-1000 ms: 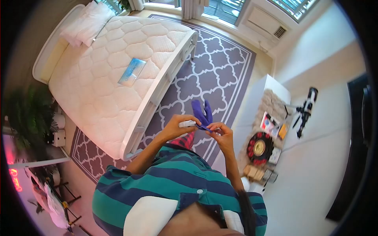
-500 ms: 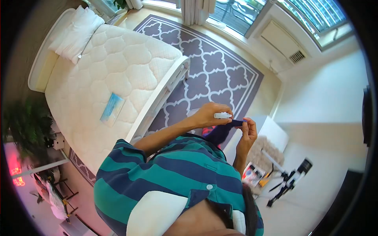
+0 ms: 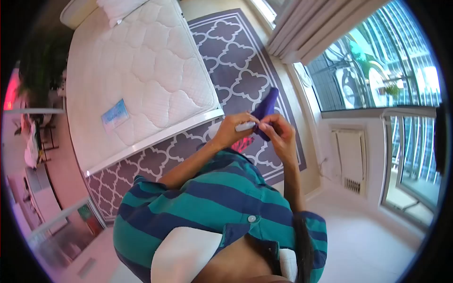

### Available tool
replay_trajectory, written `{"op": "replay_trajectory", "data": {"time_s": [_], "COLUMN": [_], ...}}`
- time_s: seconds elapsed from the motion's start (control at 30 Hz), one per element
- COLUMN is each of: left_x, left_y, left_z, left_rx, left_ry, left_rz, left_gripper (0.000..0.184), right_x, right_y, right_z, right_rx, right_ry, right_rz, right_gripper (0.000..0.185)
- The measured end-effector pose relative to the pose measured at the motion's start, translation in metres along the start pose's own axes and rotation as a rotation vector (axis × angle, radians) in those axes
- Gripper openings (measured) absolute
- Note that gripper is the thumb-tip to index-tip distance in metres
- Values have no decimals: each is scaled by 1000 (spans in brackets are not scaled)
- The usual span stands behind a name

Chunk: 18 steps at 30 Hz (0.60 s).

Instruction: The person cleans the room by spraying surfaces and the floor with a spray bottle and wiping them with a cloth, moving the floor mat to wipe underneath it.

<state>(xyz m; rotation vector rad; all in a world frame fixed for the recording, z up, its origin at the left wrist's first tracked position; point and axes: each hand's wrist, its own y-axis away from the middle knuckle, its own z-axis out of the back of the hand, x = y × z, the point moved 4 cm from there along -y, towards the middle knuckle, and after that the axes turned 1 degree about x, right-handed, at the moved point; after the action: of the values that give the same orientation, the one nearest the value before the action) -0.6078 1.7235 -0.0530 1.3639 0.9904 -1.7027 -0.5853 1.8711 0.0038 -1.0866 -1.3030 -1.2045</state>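
Two-handed handling of a purple cloth (image 3: 267,104), held out in front of the body over the patterned rug (image 3: 236,56). The left hand (image 3: 232,131) is curled round a white pen-shaped item (image 3: 245,127), whose end points toward the right hand (image 3: 281,132); its fingertips lie at the cloth. The right hand comes in from the other side, thumb and fingers pinched on the cloth. The two hands nearly meet, and from where I stand I cannot tell whether their fingertips touch. One part of the cloth extends beyond the hands; another shows below them, nearer the body, above a red checked garment (image 3: 242,144).

Stage: cloth and white item are both in hand, and neither is set down. I judge the handling to be partway through, the cloth gripped but not spread flat. The fine work at the fingertips is too small to make out, so how much of it is finished or left cannot be told.

Surroundings: on the quilted mattress (image 3: 137,66), to the person's left, a blue-and-white packet (image 3: 114,114) lies flat, well apart from both hands. A white pillow (image 3: 120,9) rests at the far end.
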Motion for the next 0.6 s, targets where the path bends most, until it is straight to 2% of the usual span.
{"op": "replay_trajectory", "data": {"time_s": [0.07,0.17,0.2,0.23,0.3,0.4,0.53,0.6], "left_x": [14,35,37,41,38,42,126,191], "left_y": [-45,-127,-157,-188,-244,-322,-405,-448], "left_z": [7,22,27,30,38,55,82,105], "left_rx": [-111,-106,-124,-134,-2,81,11,-67], "left_ry": [-26,329,305,299,177,-15,-293,-285], "left_rz": [60,270,286,117,106,145,74,86], "left_gripper": [24,20,18,20,23,26,25,28], "right_x": [-2,10,7,3,6,4,-4,-1], "right_y": [-59,-138,-163,-185,-231,-315,-426,-498], "right_z": [14,44,59,73,92,122,136,140], "right_rx": [58,-16,-66,-85,-54,29,177,288], "right_ry": [27,-52,-52,-67,-155,-290,-418,-466], "right_rz": [34,-29,0,-66,-94,-190,-189,-142], "right_gripper": [12,12,11,10,10,13,13,12]}}
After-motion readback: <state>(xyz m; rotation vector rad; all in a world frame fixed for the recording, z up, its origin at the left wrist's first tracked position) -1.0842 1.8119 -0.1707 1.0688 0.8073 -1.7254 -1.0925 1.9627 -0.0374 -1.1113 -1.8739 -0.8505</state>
